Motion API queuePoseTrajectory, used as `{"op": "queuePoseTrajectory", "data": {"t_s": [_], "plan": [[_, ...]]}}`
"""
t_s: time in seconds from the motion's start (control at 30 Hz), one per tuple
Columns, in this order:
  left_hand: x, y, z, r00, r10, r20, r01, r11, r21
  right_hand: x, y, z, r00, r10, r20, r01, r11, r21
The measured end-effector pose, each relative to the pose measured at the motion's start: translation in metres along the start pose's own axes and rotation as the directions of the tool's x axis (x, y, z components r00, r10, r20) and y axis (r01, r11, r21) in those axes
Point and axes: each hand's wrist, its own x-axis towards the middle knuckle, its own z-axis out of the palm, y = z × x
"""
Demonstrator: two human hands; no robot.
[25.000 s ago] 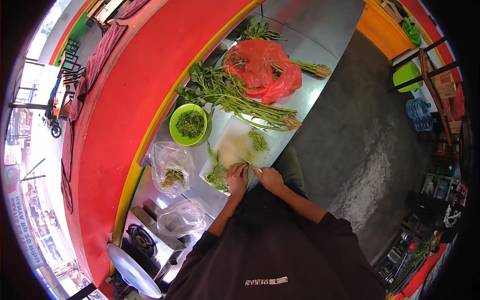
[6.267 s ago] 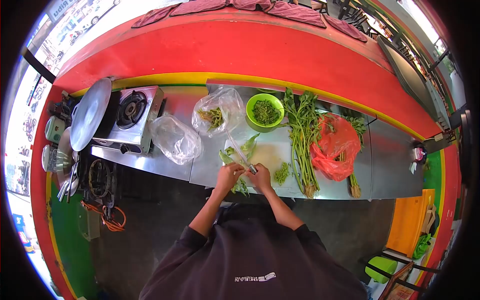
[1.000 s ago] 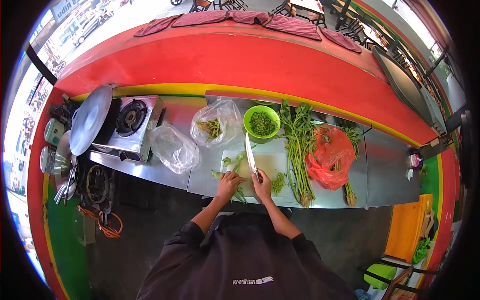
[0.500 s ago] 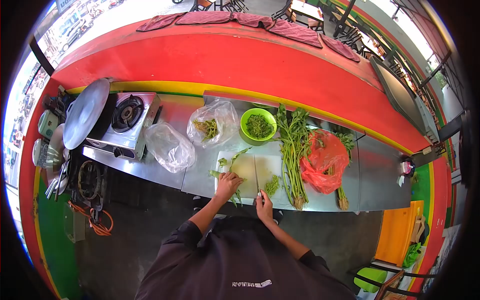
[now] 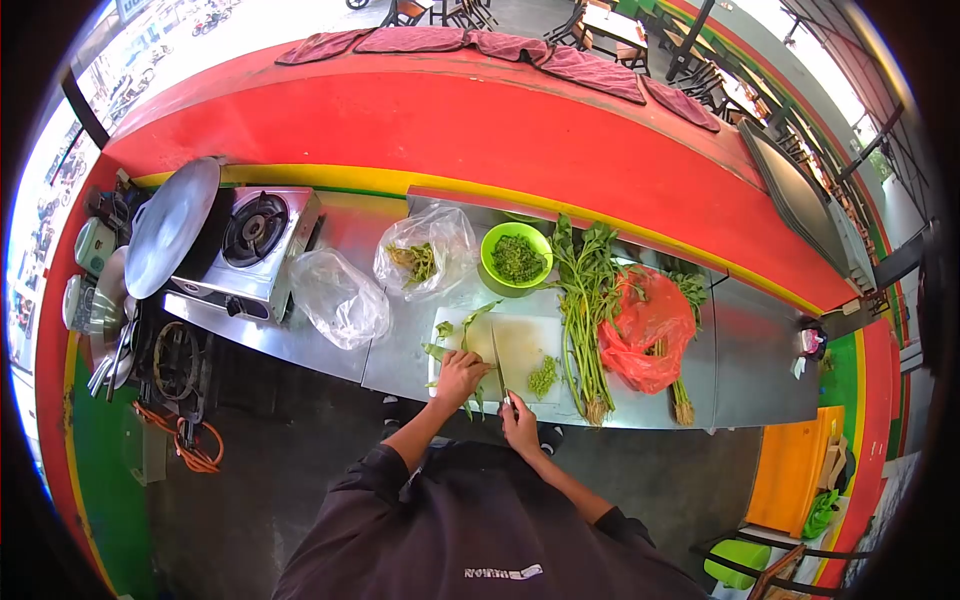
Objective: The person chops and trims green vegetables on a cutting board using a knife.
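Observation:
My right hand [image 5: 520, 424] is closed round the handle of a knife [image 5: 498, 356], its blade pointing away from me over a white cutting board [image 5: 540, 332]. On the board's left side my left hand [image 5: 462, 376] presses down with bent fingers on green leafy stems [image 5: 437, 351], whose leaves stick out above and below it. The blade stands close to the left fingertips; whether it touches the stems I cannot tell. To the right of the knife lies a small heap of chopped green pieces [image 5: 543, 377].
Behind the board stands a green bowl [image 5: 505, 284] of chopped greens. Long leafy stalks [image 5: 582, 330] and a red plastic bag [image 5: 650, 335] lie to the right. Clear plastic bags [image 5: 340, 300] and a gas stove [image 5: 262, 240] with a large metal lid [image 5: 175, 228] are leftward.
The knife and my right hand have shifted left, and the blade now leans towards my left fingers. My left hand has moved only slightly.

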Motion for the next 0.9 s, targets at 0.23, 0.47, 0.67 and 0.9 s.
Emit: {"op": "queuePoseTrajectory", "data": {"t_s": [0.23, 0.47, 0.67, 0.9], "plan": [[0.001, 0.000, 0.002, 1.000, -0.012, 0.002, 0.012, 1.000, 0.016, 0.002, -0.031, -0.004, 0.992, 0.120, 0.050, -0.123, 0.991, 0.060], [0.001, -0.002, 0.003, 1.000, 0.005, 0.021, -0.004, 1.000, -0.011, 0.002, -0.036, -0.003, 0.987, 0.146, 0.068, -0.149, 0.988, 0.032], [-0.006, -0.006, 0.012, 0.999, -0.033, 0.015, 0.034, 0.999, -0.041, 0.003, -0.028, -0.001, 0.989, 0.131, 0.065, -0.128, 0.991, -0.038], [-0.013, -0.007, 0.004, 0.999, -0.011, -0.052, 0.008, 0.998, -0.060, 0.025, -0.034, -0.001, 0.973, -0.146, -0.178, 0.078, 0.937, -0.340]]}}
